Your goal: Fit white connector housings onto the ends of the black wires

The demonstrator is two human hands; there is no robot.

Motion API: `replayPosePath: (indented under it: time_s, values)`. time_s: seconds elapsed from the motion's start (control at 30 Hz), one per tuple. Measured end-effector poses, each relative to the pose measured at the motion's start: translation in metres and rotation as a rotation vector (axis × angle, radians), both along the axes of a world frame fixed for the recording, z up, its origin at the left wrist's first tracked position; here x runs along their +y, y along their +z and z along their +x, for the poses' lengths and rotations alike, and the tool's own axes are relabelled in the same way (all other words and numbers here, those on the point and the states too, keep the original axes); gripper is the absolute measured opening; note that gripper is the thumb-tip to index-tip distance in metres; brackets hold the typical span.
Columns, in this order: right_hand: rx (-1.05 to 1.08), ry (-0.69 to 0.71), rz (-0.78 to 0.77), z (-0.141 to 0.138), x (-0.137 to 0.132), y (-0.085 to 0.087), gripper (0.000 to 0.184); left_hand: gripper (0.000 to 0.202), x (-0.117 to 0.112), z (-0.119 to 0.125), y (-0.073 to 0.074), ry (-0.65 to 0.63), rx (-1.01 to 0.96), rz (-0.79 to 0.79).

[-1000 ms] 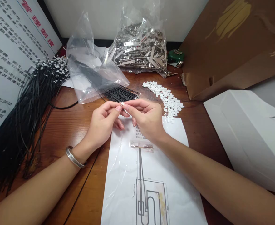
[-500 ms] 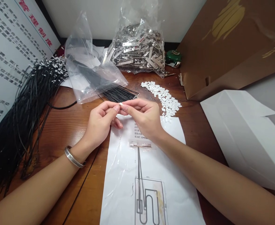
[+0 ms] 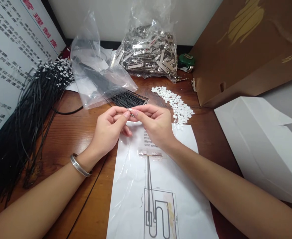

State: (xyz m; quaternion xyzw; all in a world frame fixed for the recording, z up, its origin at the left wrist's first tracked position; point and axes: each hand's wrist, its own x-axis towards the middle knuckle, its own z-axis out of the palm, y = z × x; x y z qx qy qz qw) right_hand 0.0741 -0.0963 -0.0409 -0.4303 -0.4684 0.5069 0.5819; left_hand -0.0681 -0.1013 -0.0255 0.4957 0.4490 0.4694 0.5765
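Note:
My left hand (image 3: 110, 127) and my right hand (image 3: 156, 125) meet over the top of a printed sheet (image 3: 126, 199), thumbs and forefingers pinched tip to tip. A tiny whitish piece (image 3: 130, 110) shows at the fingertips, with a speck of shiny metal just below it. The fingers cover most of what they hold. Behind my hands, thin black wires (image 3: 126, 99) with metal tips stick out of a clear plastic bag (image 3: 93, 94). Small white plastic connector housings (image 3: 177, 104) lie in a loose heap just beyond my right hand.
A clear bag of metal strips (image 3: 148, 53) stands at the back beside a green tape measure (image 3: 186, 62). Black wires with white ends (image 3: 33, 109) hang in a thick bundle at left. A brown box (image 3: 235, 59) and a white folded carton (image 3: 255, 139) stand at right.
Both hands stay together in the same pinch, with small finger shifts. The metal speck below the fingertips shows more clearly now. The whole view has shifted slightly.

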Motion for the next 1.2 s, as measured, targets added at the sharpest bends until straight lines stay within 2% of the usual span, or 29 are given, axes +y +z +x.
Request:
replayPosePath:
  time_s: [0.53, 0.87, 1.2]
  values:
    - [0.011, 0.013, -0.030, 0.0009, -0.0008, 0.0047, 0.006, 0.020, -0.0011, 0.0012, 0.0000, 0.011, 0.015, 0.022]
    - [-0.034, -0.027, -0.064, 0.0005, -0.0002, 0.0020, 0.015, 0.021, -0.0019, 0.0024, 0.0017, 0.007, -0.013, 0.025]
    - [-0.011, -0.013, -0.017, -0.0005, -0.0018, -0.0001, 0.011, 0.021, -0.0022, 0.0023, 0.0005, 0.026, 0.004, 0.019]
